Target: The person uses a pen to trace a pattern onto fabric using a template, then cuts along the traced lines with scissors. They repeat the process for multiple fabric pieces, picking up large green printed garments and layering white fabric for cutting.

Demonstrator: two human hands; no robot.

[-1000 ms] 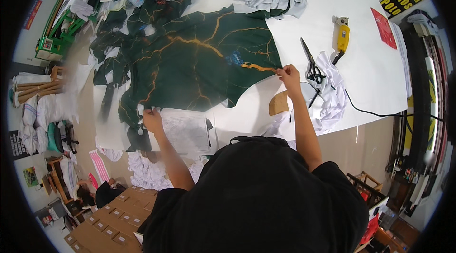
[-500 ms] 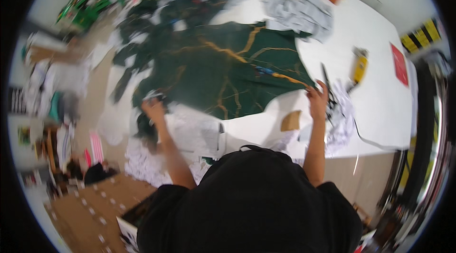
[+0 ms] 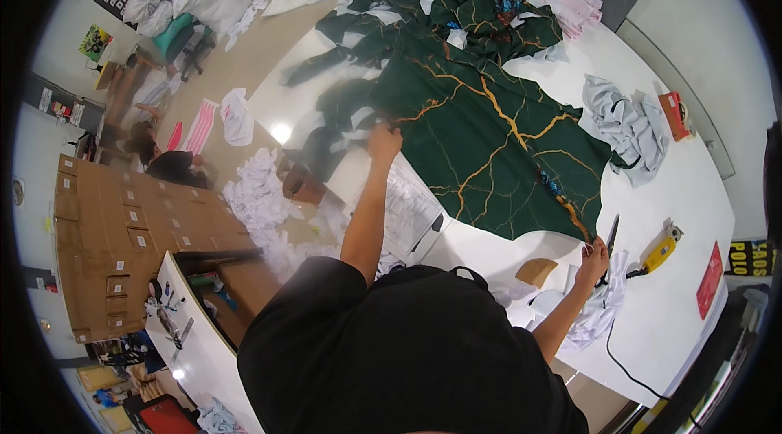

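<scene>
A dark green fabric piece point(image 3: 505, 157) with gold vein-like lines lies spread over the white table. My left hand point(image 3: 384, 142) is closed on its left edge, where darker, blurred green scraps point(image 3: 330, 120) with white patches trail off over the table's side. At the opposite end my right hand point(image 3: 595, 256) pinches the near right corner. Beside the right hand lie black scissors point(image 3: 612, 234), their handles partly hidden by it.
A yellow corded cutter point(image 3: 664, 247), crumpled grey cloth point(image 3: 626, 129) and a red tape dispenser point(image 3: 674, 116) lie to the right. More green fabric point(image 3: 489, 23) is heaped at the far side. Cardboard boxes point(image 3: 122, 247) stand at left; a person point(image 3: 171, 161) is low beyond them.
The whole view has swung, so the table now appears tilted and further right. Both hands stay at opposite ends of the green fabric; the left one now grips its edge.
</scene>
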